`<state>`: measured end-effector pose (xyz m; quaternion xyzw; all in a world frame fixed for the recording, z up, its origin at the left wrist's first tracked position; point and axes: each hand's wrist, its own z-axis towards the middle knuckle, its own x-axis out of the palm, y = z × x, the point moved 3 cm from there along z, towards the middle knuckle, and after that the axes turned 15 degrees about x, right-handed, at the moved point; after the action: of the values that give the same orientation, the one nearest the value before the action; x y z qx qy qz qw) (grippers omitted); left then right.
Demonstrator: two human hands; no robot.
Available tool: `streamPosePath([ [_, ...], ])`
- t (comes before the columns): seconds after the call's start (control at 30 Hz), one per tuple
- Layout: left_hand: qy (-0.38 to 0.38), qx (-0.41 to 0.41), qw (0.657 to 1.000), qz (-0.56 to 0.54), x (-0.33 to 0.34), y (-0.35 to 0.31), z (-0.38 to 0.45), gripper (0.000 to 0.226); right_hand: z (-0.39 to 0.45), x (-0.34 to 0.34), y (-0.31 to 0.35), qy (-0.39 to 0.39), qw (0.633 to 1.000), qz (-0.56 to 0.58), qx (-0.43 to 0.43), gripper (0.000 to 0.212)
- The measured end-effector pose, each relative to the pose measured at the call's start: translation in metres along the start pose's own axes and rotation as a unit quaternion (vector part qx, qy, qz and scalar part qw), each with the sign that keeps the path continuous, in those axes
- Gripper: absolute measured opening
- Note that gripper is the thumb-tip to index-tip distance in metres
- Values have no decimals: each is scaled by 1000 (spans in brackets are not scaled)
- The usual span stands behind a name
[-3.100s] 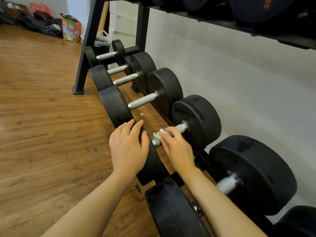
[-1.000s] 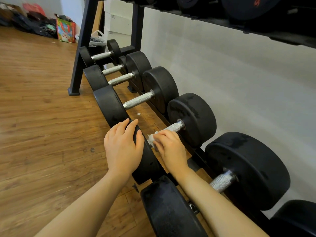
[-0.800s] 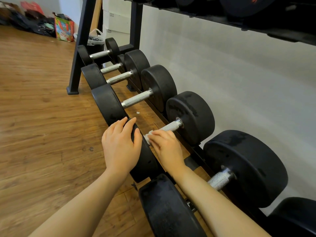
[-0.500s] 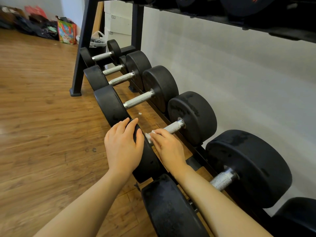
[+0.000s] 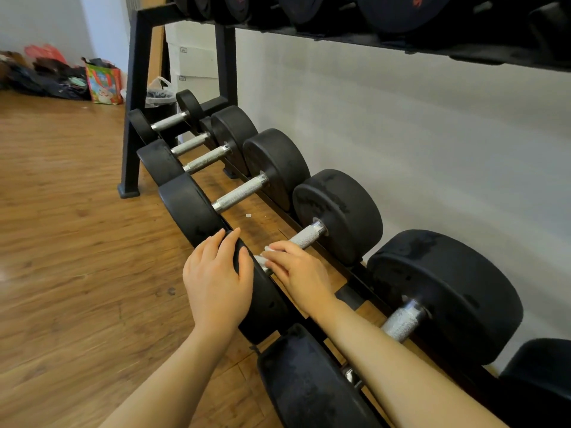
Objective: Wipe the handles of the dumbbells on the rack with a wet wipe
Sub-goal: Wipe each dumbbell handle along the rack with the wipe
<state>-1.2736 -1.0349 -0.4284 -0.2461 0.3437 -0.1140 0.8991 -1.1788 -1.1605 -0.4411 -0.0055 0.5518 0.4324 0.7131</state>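
Note:
A row of black dumbbells with knurled metal handles lies on the low rail of a black rack. My left hand rests flat, fingers straight, on the near head of one dumbbell. My right hand curls over the near end of that dumbbell's handle, pressing a white wet wipe around it. Only a small edge of the wipe shows past my fingertips. The far head of this dumbbell is free.
Smaller dumbbells continue to the left, a bigger one sits to the right. An upper shelf of weights overhangs. Behind is a pale wall; bags lie on the wooden floor at far left.
My right hand has slid the wipe along the handle toward the near head. My left hand stays on the same head. The view has shifted slightly.

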Motion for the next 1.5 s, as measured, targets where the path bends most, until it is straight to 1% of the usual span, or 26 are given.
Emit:
streamPosePath([
  [0.1,-2,4,1000,1,-1,0,-1,49,3,-2,-3,-35,999,-29,9,22],
  [0.2,-6,8,1000,4,-1,0,-1,48,1,-1,0,-1,1000,-22,-2,20],
  [0.23,-5,8,1000,4,0,0,-1,48,-1,1,2,14,1000,-24,-13,22],
  [0.3,-4,9,1000,5,0,0,-1,48,-3,0,3,19,999,-34,-22,30],
  [0.37,-2,7,1000,5,0,0,-1,48,0,-4,0,-5,1000,-24,7,32],
  [0.43,1,5,1000,6,1,0,-1,50,3,-9,-5,-31,999,-6,38,26],
  [0.47,2,5,1000,7,1,0,-1,50,3,-10,-6,-32,999,1,42,23],
  [0.6,2,4,1000,6,1,0,-1,49,-3,-4,-1,22,1000,10,2,22],
  [0.67,4,4,1000,5,1,0,-1,49,-2,-5,-1,17,1000,3,-1,23],
  [0.77,3,3,1000,4,0,0,-1,49,-1,-8,-3,-3,1000,12,19,21],
  [0.9,0,2,1000,3,0,-1,-1,52,-5,-3,0,48,999,26,-1,26],
  [0.97,-2,5,1000,4,-1,-2,-1,55,-6,-2,1,57,998,21,-3,28],
  [1.1,2,0,1000,0,-2,-2,-1,56,-8,-2,5,28,1000,-2,-5,23],
  [1.17,3,2,1000,-3,-3,-3,-1,57,-7,-5,4,-7,1000,8,4,19],
  [1.27,2,-1,1000,-4,-4,-3,-1,53,-5,-12,0,-58,997,17,41,16],
  [1.43,2,-6,1000,-5,-4,-3,-1,51,-7,-10,2,-18,999,23,42,21],
  [1.5,19,-12,1000,-3,-4,-2,0,49,-6,-12,1,-1,998,37,56,25],
])
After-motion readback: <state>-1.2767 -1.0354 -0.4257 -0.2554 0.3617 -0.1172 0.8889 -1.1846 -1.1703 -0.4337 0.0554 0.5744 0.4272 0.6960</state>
